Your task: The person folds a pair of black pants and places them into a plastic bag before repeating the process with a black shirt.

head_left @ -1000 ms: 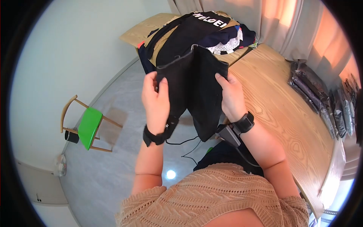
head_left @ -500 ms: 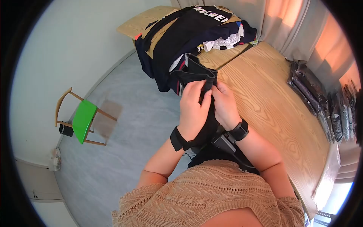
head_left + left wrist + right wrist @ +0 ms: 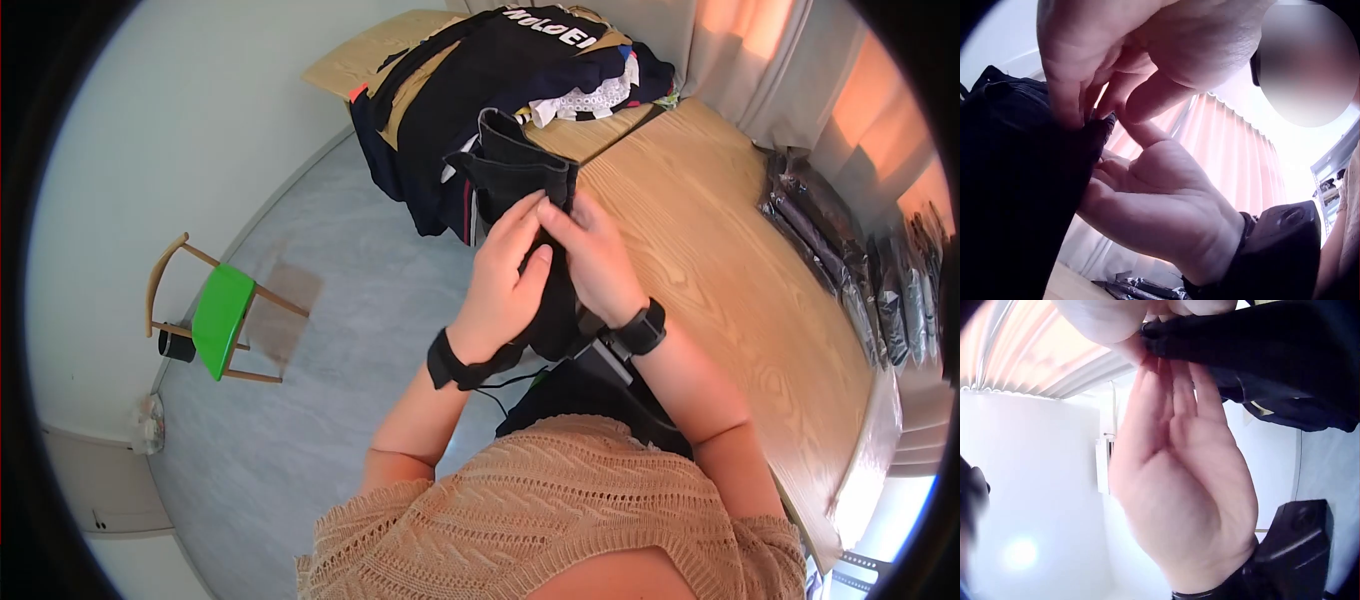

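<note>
In the head view, a pair of black pants hangs in front of my body, folded together lengthwise, with the waistband at the top. My left hand grips its near edge, fingers over the cloth and thumb held apart. Opposite it, my right hand pinches the same edge, its thumb close to the left fingertips. The left wrist view has the black cloth on the left, with both hands meeting at its edge. In the right wrist view, the right fingers reach up to the cloth, some fingertips hidden behind it.
A wooden table stands to the right, with plastic-wrapped garments along its far side. Ahead lies a pile of clothes, some hanging off the table end. A green-seated chair stands on the floor at left.
My hands came together from wide apart, folding the pants lengthwise. Since half a second ago, the pants rose slightly and the right thumb moved over toward the left fingers.
</note>
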Demonstrator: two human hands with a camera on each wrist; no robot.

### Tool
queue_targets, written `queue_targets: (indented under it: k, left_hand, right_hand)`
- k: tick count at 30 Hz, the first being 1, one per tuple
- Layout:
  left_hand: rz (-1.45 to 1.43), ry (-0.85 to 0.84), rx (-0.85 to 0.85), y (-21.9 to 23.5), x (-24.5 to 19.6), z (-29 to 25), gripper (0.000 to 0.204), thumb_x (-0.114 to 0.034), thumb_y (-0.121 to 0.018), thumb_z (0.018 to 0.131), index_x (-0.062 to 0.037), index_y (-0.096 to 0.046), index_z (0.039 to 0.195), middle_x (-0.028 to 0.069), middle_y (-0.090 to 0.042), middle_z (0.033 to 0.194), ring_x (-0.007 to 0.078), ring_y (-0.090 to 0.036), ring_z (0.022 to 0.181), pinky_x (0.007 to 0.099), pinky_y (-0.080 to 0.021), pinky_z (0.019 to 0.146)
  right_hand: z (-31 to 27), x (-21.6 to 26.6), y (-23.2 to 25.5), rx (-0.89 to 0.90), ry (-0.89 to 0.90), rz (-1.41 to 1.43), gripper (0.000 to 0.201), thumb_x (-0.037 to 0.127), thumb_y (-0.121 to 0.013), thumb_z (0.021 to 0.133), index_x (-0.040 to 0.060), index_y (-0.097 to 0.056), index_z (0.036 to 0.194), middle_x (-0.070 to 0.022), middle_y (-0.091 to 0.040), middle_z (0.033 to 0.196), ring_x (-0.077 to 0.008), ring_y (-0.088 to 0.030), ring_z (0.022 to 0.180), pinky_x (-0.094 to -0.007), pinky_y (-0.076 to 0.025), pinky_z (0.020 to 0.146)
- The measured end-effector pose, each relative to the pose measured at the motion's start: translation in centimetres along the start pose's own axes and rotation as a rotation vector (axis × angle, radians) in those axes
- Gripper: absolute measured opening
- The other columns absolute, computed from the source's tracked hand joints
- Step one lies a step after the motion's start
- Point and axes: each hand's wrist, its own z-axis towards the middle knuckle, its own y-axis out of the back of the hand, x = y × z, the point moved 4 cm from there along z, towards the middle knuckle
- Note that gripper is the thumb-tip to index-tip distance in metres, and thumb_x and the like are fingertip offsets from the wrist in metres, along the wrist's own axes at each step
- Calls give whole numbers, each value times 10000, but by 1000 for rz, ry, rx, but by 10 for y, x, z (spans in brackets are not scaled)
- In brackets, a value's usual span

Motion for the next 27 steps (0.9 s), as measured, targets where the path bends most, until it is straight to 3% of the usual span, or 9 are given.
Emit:
queue_targets:
  k: [2, 3, 5, 8, 10, 14, 20, 22, 27]
  left_hand:
    - [-3, -5, 103, 10, 4, 3, 396, 11, -543, 780, 11, -530, 1176, 170, -507, 1247, 311, -490, 1157, 353, -378, 971]
    - [1, -25, 135, 20, 5, 7, 375, 15, -556, 773, -14, -559, 1146, 150, -536, 1217, 282, -512, 1131, 344, -399, 948]
    - [66, 9, -32, 52, 8, 17, 309, 15, -589, 762, -17, -584, 1070, 115, -566, 1127, 202, -550, 1033, 307, -452, 854]
    - [36, 135, -302, 99, 25, 25, 582, -57, -660, 758, -31, -401, 1279, 122, -492, 1226, 207, -484, 1121, 342, -381, 945]
    - [-57, 214, -192, 109, 48, 28, 709, -114, -676, 766, -42, -299, 1362, 124, -411, 1324, 221, -365, 1257, 393, -278, 1042]
    - [-346, 274, 46, 97, 76, 29, 797, -150, -701, 750, -48, -240, 1392, 116, -353, 1378, 222, -319, 1287, 378, -250, 1057]
    - [-497, 352, 268, 74, 48, 55, 584, -127, -704, 759, -24, -448, 1273, 73, -510, 1253, 182, -448, 1174, 325, -323, 1002]
    - [-475, 342, 135, 71, 41, 61, 375, -50, -670, 778, -7, -563, 1134, 46, -616, 1062, 138, -554, 980, 282, -414, 891]
    - [-559, 290, -6, 62, 16, 72, 364, -68, -669, 801, -3, -556, 1141, 48, -610, 1081, 137, -549, 980, 264, -409, 882]
  right_hand:
    - [11, -1, 6, -14, 9, 114, 250, 146, -493, 932, -13, -520, 1123, -41, -586, 1043, -94, -535, 945, -242, -416, 853]
    - [15, -2, 10, -17, -9, 102, 258, 152, -489, 935, -13, -520, 1131, -46, -582, 1062, -96, -527, 970, -245, -409, 867]
    - [20, -1, 15, -20, -25, 93, 267, 159, -486, 938, -13, -519, 1140, -50, -579, 1080, -99, -520, 995, -248, -402, 881]
    - [26, 13, 18, -12, -21, 149, 293, 171, -479, 942, -6, -503, 1175, -57, -565, 1129, -106, -501, 1047, -259, -386, 919]
    - [28, 23, 16, 58, -63, 246, 323, 185, -481, 944, -1, -479, 1208, -60, -552, 1170, -114, -492, 1077, -267, -375, 943]
    - [30, 44, 11, 85, -20, 245, 342, 189, -484, 943, 2, -461, 1228, -60, -545, 1185, -120, -497, 1079, -267, -375, 950]
    - [32, 65, 20, 80, 139, 139, 361, 207, -508, 935, 5, -461, 1231, -32, -551, 1165, -107, -491, 1080, -247, -376, 939]
    - [35, 69, 30, -2, 210, 76, 370, 210, -522, 928, 14, -461, 1236, -19, -552, 1152, -95, -487, 1082, -236, -376, 933]
    - [31, 77, 43, 0, 215, 137, 422, 207, -550, 912, 21, -428, 1270, -27, -538, 1162, -104, -476, 1105, -253, -372, 942]
